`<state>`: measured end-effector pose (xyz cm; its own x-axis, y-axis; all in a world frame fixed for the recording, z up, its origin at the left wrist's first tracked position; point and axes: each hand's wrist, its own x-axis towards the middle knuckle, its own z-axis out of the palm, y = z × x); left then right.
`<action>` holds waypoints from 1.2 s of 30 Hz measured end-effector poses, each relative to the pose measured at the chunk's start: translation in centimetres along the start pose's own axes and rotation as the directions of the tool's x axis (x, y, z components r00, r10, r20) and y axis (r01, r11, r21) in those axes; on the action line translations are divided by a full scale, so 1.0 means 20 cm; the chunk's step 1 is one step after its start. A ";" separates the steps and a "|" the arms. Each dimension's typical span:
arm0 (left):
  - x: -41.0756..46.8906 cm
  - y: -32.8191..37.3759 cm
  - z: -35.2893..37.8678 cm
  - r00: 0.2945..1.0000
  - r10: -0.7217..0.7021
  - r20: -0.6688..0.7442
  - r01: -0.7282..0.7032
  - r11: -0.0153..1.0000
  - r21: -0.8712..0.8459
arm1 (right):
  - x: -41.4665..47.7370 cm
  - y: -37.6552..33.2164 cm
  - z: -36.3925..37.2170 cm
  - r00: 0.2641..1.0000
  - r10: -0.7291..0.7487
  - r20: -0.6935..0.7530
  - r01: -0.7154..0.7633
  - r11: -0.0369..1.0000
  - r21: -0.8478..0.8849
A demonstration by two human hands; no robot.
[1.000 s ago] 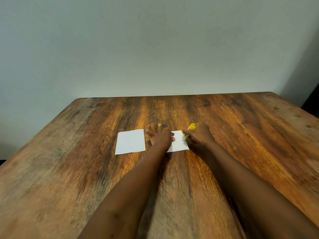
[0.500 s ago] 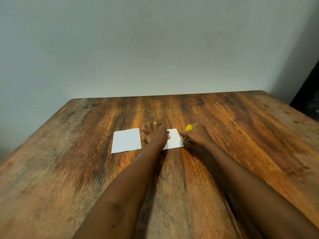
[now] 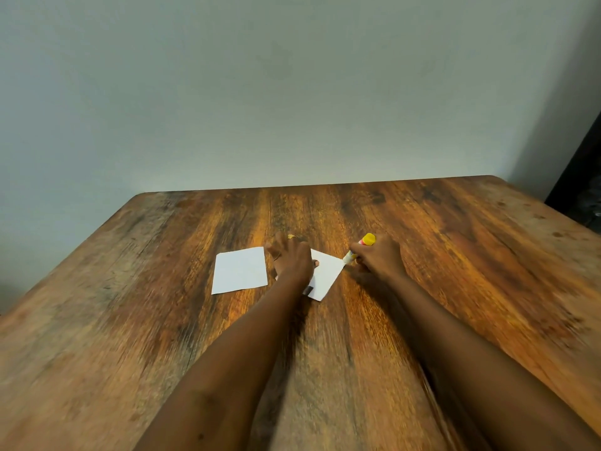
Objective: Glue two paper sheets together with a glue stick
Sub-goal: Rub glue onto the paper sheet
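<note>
The left hand [image 3: 292,260] lies flat and open on the right sheet [image 3: 325,275], pinning it down. The right hand [image 3: 379,255] is closed around the glue stick [image 3: 359,247], whose tip touches that sheet's right corner. Gluing seems to be under way; next I would spread glue across it and then bring over the second sheet [image 3: 240,270], which is just left of it.

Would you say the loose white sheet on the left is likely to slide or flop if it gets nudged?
Probably both. The left sheet looks thin and lies flat and unweighted on the smooth wooden table, so it should skid easily. Lifted by one edge, it would likely droop.
</note>
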<state>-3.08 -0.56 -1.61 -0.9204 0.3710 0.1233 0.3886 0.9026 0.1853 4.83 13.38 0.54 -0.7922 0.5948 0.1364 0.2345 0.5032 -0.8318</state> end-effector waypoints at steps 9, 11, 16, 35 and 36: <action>-0.04 -0.01 -0.03 0.996 0.021 -0.087 -0.018 0.999 0.045 | 0.06 0.02 0.06 0.999 0.011 -0.044 -0.008 0.997 0.080; -0.04 0.00 -0.04 0.997 0.056 -0.043 -0.056 0.998 0.011 | 0.08 0.02 0.08 1.000 -0.003 -0.020 0.005 0.997 0.075; -0.02 0.00 -0.02 0.991 0.099 0.094 -0.096 0.995 -0.035 | 0.12 0.02 0.14 1.000 -0.005 0.018 0.005 0.999 0.043; 0.00 0.00 0.01 0.992 0.057 0.112 -0.054 0.998 -0.030 | 0.16 0.01 0.17 0.998 -0.054 0.045 0.057 0.996 -0.063; -0.01 0.00 0.01 0.993 0.052 0.108 -0.048 0.998 -0.034 | 0.16 0.01 0.16 0.997 -0.049 0.055 0.052 0.996 -0.066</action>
<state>-2.92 -0.47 -1.83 -0.8983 0.4387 0.0264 0.4339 0.8757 0.2119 0.58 13.28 -0.97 -0.8325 0.5341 0.1470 0.2291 0.5736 -0.7864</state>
